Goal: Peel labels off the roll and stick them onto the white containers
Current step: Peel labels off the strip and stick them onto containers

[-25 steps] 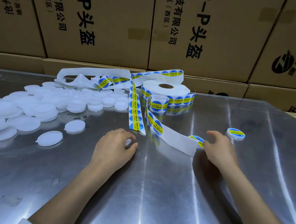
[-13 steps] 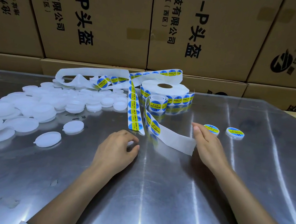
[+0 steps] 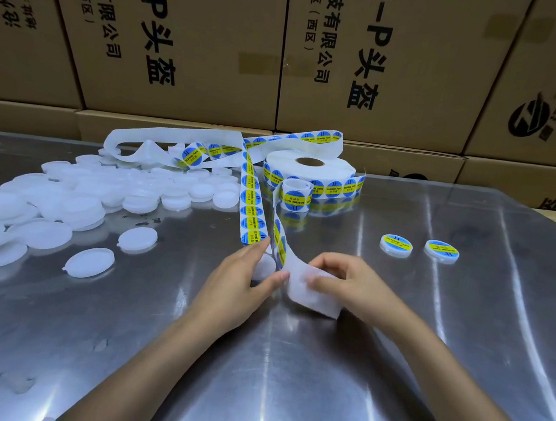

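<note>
Stacked cardboard boxes back a shiny metal worktop. At its middle the left hand grips a white container, and the right hand pinches the label strip trailing from the roll. The limp backing could twist, so the next label might crease or land crooked. Two labelled containers sit right; a bare white pile lies left.

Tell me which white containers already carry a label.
Only the two containers right of the hands, apart on the steel table; each shows a blue-yellow label. The pile on the left is plain white.
</note>
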